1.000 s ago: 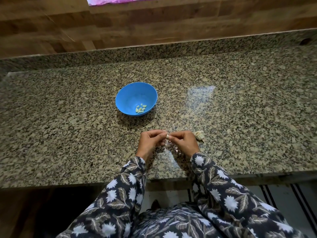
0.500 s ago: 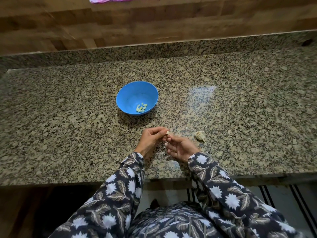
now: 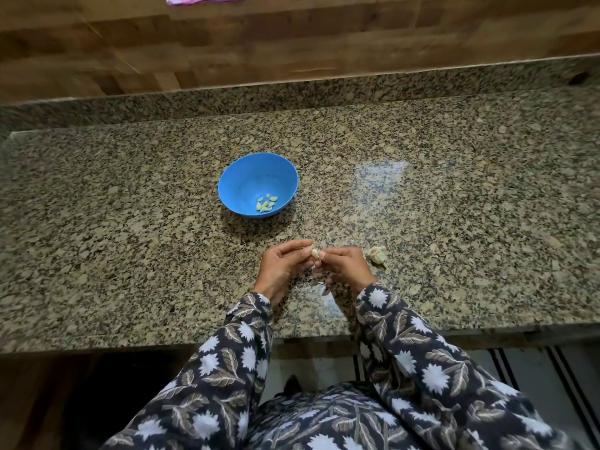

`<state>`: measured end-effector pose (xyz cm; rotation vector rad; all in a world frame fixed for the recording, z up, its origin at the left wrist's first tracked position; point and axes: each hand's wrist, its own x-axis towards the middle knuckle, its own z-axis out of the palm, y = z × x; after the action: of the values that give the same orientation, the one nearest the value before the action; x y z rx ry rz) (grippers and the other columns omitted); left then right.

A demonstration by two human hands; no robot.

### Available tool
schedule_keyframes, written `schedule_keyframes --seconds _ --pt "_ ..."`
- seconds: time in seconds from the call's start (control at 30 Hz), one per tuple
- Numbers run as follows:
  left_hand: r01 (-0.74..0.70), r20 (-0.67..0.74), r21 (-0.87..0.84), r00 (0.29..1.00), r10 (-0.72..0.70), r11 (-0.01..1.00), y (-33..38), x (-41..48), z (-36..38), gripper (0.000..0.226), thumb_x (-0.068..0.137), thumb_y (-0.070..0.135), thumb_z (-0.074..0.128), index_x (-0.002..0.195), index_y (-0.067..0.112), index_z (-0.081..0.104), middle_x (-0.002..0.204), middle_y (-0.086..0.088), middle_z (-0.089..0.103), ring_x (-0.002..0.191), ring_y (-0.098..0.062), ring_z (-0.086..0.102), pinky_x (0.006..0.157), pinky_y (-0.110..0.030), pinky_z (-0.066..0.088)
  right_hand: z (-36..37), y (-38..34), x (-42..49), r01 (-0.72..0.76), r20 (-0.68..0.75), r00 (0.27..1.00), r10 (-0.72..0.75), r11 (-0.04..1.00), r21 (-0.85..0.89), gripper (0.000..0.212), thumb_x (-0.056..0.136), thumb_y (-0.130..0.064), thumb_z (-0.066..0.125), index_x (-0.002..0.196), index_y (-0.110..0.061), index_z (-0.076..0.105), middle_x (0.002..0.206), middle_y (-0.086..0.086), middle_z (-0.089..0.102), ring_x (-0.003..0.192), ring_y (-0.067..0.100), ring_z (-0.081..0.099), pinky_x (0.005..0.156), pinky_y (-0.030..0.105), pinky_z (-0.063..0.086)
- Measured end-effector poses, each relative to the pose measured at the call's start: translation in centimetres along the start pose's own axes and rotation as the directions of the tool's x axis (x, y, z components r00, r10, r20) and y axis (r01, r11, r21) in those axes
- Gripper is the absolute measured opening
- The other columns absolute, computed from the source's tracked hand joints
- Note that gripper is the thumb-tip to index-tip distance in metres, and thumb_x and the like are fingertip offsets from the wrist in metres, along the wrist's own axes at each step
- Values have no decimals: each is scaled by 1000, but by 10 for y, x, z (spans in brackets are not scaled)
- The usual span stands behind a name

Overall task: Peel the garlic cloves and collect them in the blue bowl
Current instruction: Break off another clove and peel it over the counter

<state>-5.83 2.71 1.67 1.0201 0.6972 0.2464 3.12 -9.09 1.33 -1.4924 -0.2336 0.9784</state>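
Both hands: left hand [image 3: 278, 268] and right hand [image 3: 344, 265] pinch one small pale garlic clove [image 3: 314, 253].
Round blue plastic bowl [image 3: 236, 183]: peeled greenish cloves [image 3: 267, 203] inside.

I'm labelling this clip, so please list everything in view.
blue bowl: one, blue, on the counter beyond the hands
peeled cloves: several, pale yellow-green, inside the bowl
garlic clove: one, whitish, between both hands
garlic bulb piece: one, off-white, on the counter right of the right hand
counter: one, speckled granite
wall: one, brown wood, behind the counter
left hand: pinches the clove
right hand: pinches the clove
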Motion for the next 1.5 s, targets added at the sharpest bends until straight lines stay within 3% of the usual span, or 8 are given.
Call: schedule_keyframes --seconds 0.47,0.67,0.8,1.0,1.2,1.33,1.43,1.5 --pt "32 -15 -87 999 -33 996 -2 -3 2 20 80 -15 58 98 -9 65 101 -22 67 78 -22 70 66 -21 58 -5 11 0 -108 35 994 104 986 130 12 89 -2 53 91 -1 65 62 -1 69 57 9 67 46 19 46" --pt "69 -75 -14 995 -70 998 -3 -4 5 22 81 -6 64 103 -5 65 97 -22 69 80 -24 70 65 -22 58 -7 20 8 135 -95 980 -177 930 -343 15 81 -21 68 92 -12 73 78 6 73 71 21 69 75 43 56" --pt "95 -80 -28 992 -96 995 -3 -3 4 27 79 -10 63 106 -7 64 97 -24 68 78 -23 70 67 -23 58 -5 27 12 113 -100 982 -160 922 -371 8 79 -24 70 77 -32 73 79 1 73 76 23 69 77 49 55" --pt "98 -60 -130 992 -107 987 -3 -5 3 29 80 -13 60 108 -5 62 103 -24 67 91 -27 69 73 -25 58 -4 17 9 88 -90 990 -111 969 -229 7 82 -9 66 80 -12 72 66 1 69 60 15 67 61 25 54" --pt "181 12 -257 983 -184 949 -4 -6 2 29 88 -12 49 114 -4 60 114 -22 64 109 -31 61 83 -31 55 -4 20 9 110 -124 983 -138 972 -209 12 83 -9 65 78 -18 71 75 10 71 67 23 68 63 28 54" --pt "169 -9 -283 984 -178 944 -3 -9 3 27 85 -10 53 110 -4 60 109 -20 66 100 -25 65 82 -28 56 -2 20 6 115 -141 980 -144 974 -193 7 83 -9 65 85 -8 71 74 7 70 65 21 66 67 34 56" --pt "28 -251 -50 967 -40 998 -4 -5 -6 28 83 -7 60 110 0 62 108 -14 68 93 -20 67 79 -24 56 -3 14 -4 35 -181 983 -39 999 -26 9 86 -6 60 80 -4 66 69 8 66 51 12 62 46 24 52" --pt "-52 -376 473 891 255 880 -5 -3 -21 29 87 -1 58 115 7 62 112 -4 66 84 -10 65 67 -14 53 -10 9 -11 -15 -195 980 34 995 98 12 87 -5 59 76 -2 62 67 12 63 45 13 60 40 24 51"
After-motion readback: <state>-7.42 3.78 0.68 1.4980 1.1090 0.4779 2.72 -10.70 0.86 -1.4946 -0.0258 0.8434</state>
